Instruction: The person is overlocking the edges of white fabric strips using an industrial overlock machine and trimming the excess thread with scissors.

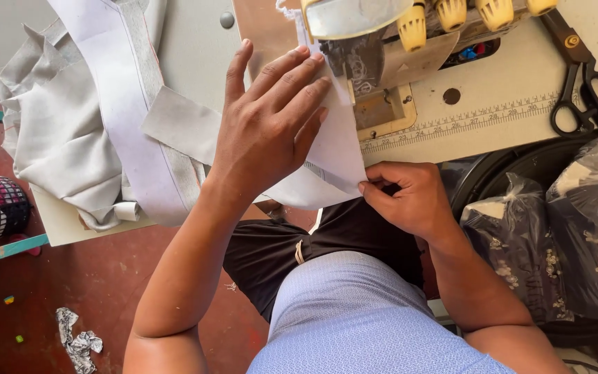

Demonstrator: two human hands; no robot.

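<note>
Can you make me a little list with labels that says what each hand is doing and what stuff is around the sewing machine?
Left hand: flat on the white cloth, fingertips near the sewing machine
Right hand: pinching the cloth's lower edge
Scissors: black, on the table, right of the machine
Ruler marks: along the table edge
Grey cloth pile: at the left
Plastic bags: at the right, holding dark flowered cloth
Floor: red, with a crumpled scrap
</note>
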